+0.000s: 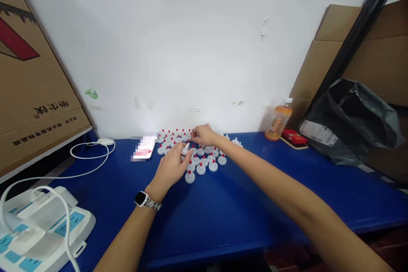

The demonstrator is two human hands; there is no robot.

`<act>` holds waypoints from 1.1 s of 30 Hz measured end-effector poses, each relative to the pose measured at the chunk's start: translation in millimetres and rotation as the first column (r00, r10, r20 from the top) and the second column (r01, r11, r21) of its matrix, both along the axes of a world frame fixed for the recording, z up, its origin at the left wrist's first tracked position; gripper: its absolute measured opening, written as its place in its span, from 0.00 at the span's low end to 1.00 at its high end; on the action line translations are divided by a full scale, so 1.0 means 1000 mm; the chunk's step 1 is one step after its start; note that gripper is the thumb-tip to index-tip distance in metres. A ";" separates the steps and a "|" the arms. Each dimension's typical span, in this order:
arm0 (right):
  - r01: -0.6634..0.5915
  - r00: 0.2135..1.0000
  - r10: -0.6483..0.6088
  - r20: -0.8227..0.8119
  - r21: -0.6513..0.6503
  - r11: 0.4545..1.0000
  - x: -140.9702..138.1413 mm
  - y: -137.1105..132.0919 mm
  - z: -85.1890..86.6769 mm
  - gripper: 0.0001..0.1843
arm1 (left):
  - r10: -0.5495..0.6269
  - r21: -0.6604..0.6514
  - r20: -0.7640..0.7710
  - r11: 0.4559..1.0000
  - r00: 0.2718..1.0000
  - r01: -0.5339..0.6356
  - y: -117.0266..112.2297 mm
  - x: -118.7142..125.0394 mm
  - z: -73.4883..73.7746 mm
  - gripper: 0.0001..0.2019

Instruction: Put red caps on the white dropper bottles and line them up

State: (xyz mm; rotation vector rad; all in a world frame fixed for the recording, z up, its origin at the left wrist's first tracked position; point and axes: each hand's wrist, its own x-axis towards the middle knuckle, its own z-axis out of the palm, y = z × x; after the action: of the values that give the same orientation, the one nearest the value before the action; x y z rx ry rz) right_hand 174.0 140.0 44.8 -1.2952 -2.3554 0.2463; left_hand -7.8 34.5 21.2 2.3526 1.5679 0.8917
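White round plastic cap with a pointed spout (185, 149) is gripped by the part-closed fingers of your left hand (172, 165), spout slanting up toward your right hand (204, 135), whose fingers bunch just beyond, any hold hidden.

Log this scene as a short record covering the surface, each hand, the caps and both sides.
Surface: blue table against a white wall
Left hand: holds a white cap whose nozzle has no red tip; watch on the wrist
Right hand: over the far part of the cluster; whether it grips anything is unclear
Caps: red-tipped caps clustered around the hands; some bare-nozzled caps beyond the right forearm
Left side: cardboard box, power strip
Right side: drink bottle, red packet, dark plastic bag
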 end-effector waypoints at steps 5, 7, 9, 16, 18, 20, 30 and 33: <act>-0.140 0.703 -0.016 -0.711 -0.161 0.977 0.017 -0.044 -0.006 0.11 | -0.179 0.037 0.071 0.984 0.981 0.177 -0.002 0.003 -0.003 0.16; -0.193 0.556 -0.048 -0.830 -0.185 0.964 0.022 -0.064 -0.014 0.16 | -0.227 0.052 0.078 0.973 0.971 0.224 -0.003 0.006 -0.005 0.16; -0.196 0.445 -0.095 -0.890 -0.200 0.960 0.023 -0.081 -0.022 0.18 | -0.258 0.053 0.073 0.966 0.963 0.255 -0.004 0.010 -0.008 0.16; -0.283 0.376 -0.125 -0.918 -0.243 0.928 0.014 -0.104 -0.025 0.18 | -0.310 0.140 -0.066 0.938 0.949 0.316 -0.006 0.015 -0.009 0.13; -0.279 0.383 -0.116 -0.916 -0.234 0.931 0.014 -0.106 -0.022 0.18 | -0.318 0.161 -0.098 0.930 0.943 0.331 -0.008 0.015 -0.008 0.12; -0.267 0.391 -0.108 -0.914 -0.225 0.937 0.016 -0.107 -0.021 0.18 | -0.319 0.157 -0.116 0.929 0.941 0.335 -0.010 0.015 -0.007 0.11; -0.203 0.437 -0.041 -0.899 -0.143 0.969 0.012 -0.115 -0.026 0.17 | -0.253 0.137 -0.198 0.949 0.947 0.283 -0.013 0.018 -0.009 0.11; -0.122 0.359 -0.065 -0.931 -0.116 0.986 0.004 -0.119 -0.027 0.17 | -0.215 0.171 -0.209 0.952 0.954 0.252 -0.016 0.021 -0.010 0.11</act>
State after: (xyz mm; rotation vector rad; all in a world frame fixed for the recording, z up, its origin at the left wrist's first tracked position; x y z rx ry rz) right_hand 177.8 21.4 17.4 -0.7743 -1.3214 0.9470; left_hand 13.7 18.3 11.6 2.7644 1.2706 0.8237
